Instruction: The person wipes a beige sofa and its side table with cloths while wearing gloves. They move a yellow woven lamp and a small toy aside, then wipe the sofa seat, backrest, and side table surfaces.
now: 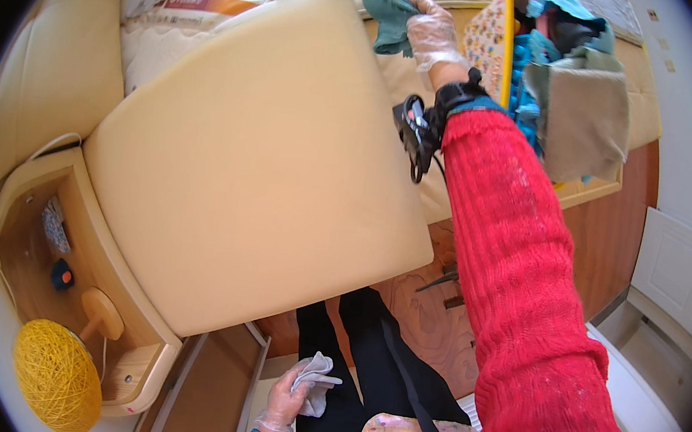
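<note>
My right hand (434, 31), in a clear plastic glove, reaches far forward and grips a teal cloth (389, 16) by its right side. The cloth hangs in loose folds beyond a large cream upholstered cushion (250, 160). To the right of this hand stands a basket with a yellow rim (507, 49) and a patterned side, heaped with fabric. A beige cloth (587, 122) drapes over its near side. Low in the view, close to my body, my left hand (285, 401), also gloved, holds a crumpled pale grey cloth (317, 382).
On the left, a wooden shelf unit (95, 226) holds small items and a lamp with a yellow woven shade (58, 375). A packet bearing writing (207, 5) lies behind the cushion. A white cabinet door (680, 260) is at the right, and wooden flooring (429, 328) shows below.
</note>
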### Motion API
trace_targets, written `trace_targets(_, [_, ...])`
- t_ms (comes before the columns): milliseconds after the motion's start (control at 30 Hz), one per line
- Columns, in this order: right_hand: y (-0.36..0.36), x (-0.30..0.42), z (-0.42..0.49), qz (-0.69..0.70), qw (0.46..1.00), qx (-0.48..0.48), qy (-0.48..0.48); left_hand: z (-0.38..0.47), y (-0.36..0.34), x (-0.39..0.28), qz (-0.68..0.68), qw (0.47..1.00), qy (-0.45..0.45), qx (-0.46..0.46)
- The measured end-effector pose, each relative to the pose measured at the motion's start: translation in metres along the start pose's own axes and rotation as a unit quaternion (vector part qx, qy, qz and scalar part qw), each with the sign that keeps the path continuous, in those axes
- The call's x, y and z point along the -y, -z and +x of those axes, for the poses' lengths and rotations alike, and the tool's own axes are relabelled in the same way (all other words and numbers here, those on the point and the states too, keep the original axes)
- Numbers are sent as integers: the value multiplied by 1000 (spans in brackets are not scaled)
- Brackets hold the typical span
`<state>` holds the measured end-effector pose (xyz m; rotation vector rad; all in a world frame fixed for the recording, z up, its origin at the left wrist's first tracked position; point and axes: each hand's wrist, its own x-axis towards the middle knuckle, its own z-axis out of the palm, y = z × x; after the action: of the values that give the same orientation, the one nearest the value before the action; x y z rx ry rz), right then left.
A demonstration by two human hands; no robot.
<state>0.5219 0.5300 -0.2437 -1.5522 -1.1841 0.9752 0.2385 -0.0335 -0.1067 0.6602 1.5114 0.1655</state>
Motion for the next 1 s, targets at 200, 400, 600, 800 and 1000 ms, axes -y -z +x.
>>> trace_targets(200, [-10, -11, 6, 86, 975, 198, -49, 0, -14, 23, -13, 1000, 10, -24])
trace_targets(400, [27, -23, -45, 95, 960, 239, -111, 10, -17, 9, 25, 999, -32, 1])
trace_targets(600, [71, -42, -121, 135, 945, 243, -170, 17, -9, -18, 63, 998, -4, 23])
trace_targets(800, [116, -56, -206, 156, 936, 236, -208, 23, -14, -35, 76, 995, -36, 46])
trace_targets(1000, [139, -81, -279, 166, 952, 192, -169, 34, -18, -37, 109, 989, -48, 91])
